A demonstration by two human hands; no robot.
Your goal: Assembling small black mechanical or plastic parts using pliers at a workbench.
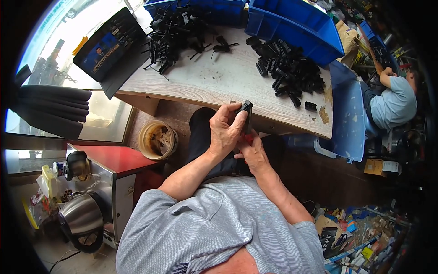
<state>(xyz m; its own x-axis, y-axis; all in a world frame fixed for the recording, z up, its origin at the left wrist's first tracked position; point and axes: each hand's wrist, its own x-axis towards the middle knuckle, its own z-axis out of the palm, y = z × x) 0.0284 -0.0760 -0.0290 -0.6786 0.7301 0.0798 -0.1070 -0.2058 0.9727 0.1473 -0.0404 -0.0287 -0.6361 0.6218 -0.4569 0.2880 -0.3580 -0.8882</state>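
Pinched between the thumb and fingers of my left hand (224, 130) is a small black plastic part (247, 105), held up at the front edge of the table. Just below it, my right hand (254, 153) is closed around a red-handled hand tool (249, 137), which looks like pliers. The dark front end of the tool lies close to the black part; whether they touch is hidden by my left thumb. On the table ahead, a heap of black parts with thin rods (171, 34) lies to the left, and a pile of compact black parts (287, 64) to the right.
The pale worn table (205, 75) carries a tablet (107, 48) at left and blue bins (296, 27) behind. A blue tub (346, 114) stands by its right end, a dirty bucket (157, 139) left of my legs. Kettle (82, 214) lower left; another person (390, 102) works far right.
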